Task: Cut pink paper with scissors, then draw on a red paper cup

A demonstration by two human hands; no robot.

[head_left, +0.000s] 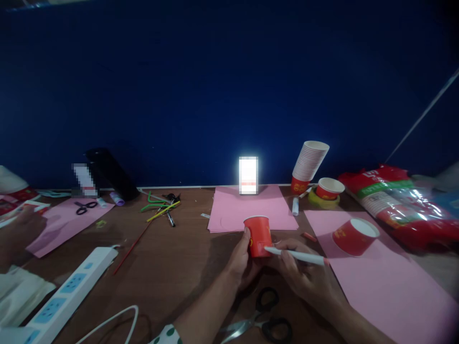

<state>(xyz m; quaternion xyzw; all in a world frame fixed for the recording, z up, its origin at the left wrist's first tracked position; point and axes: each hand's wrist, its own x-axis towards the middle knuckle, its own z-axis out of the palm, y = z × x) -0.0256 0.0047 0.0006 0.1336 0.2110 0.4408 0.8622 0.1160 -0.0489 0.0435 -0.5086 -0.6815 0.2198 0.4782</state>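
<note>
A red paper cup [260,234] is held upright over the table, with my left hand [239,260] closed round its left side. My right hand [299,274] grips a slim white pen [304,256] whose reddish end points right. The pen's tip touches the cup's front near the bottom, or is very close to it. Below my hands lie black-handled scissors [267,313], their blades pointing left. Behind the cup is a stack of pink paper [229,210]. The fingers of my left hand behind the cup are partly hidden.
Stacked cups [310,165], another cup [324,190] on a yellow tape roll and a tipped cup [355,237] on pink paper stand right, near a red bag [390,191]. Left are a power strip [75,286], bent straws [158,208], a black bottle [111,174] and another person's hand [21,229].
</note>
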